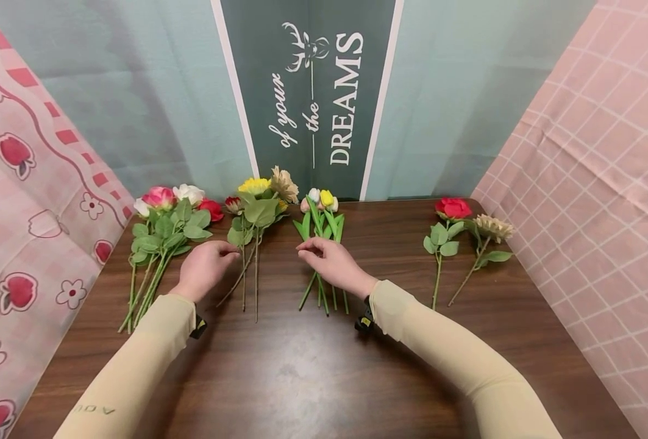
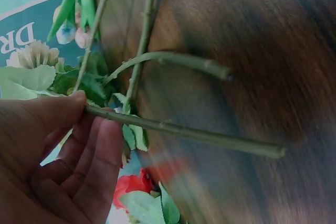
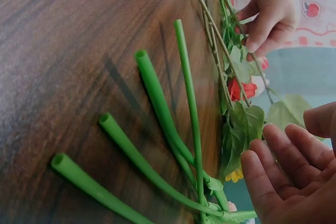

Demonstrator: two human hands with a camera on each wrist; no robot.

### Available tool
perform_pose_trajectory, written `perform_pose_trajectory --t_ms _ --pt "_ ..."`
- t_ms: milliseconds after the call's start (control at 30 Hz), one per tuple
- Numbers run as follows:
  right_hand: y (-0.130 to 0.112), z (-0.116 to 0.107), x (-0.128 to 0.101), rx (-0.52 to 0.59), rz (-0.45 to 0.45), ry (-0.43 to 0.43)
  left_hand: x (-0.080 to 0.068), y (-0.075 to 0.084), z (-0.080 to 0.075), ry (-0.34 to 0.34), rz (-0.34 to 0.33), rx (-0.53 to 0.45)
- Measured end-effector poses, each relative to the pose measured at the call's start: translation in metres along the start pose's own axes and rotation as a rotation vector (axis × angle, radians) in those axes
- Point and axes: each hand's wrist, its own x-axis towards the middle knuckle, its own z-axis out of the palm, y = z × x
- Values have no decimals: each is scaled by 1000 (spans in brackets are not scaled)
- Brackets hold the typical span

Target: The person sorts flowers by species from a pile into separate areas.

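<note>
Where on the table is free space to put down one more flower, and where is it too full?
Free: the bare wood of the table in front between both sleeves, and the gap between the tulip bunch and the red rose. Crowded: the back left, where the rose bunch, the sunflower bunch and both hands lie close.

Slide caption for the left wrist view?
Left hand pinching a green flower stem above the wooden table.

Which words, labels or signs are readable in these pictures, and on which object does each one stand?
"of your", "the", "DREAMS", with a white deer-head sign: on the dark green banner behind the table, written sideways.
"DR": part of the same banner in the left wrist view.
Small letters on the left sleeve: upside down, too small to read surely.
</note>
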Motion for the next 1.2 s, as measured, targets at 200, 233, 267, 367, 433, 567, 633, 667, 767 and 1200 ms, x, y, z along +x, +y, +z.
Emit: perform_pose_trajectory --t_ms 200,233,267,367,433,567,633,667,767,1200 --pt "2 -3 -3 -8 10 -10 7 -2 11 -93 -32 38" --pt "2 -3 -3 -10 12 -10 7 -2 12 -112 -39 44" --pt "2 -3 -3 -10 15 -11 7 -2 13 -130 -51 50" --pt "3 -3 -4 -11 19 -8 6 -1 16 -162 -85 54" --pt "5 -3 -4 -15 22 -7 5 0 16 -173 -95 58" --pt "10 -2 -5 -19 32 -9 3 2 15 -192 -96 63" --pt "11 -2 -5 -18 34 -15 2 2 15 -192 -94 56" --pt "11 -2 -6 -15 33 -19 2 2 15 -186 -91 50" --pt "13 -2 -6 -6 26 -21 0 3 13 -161 -76 27" --pt "17 -6 -9 11 20 -11 -2 1 9 -122 -50 -31"
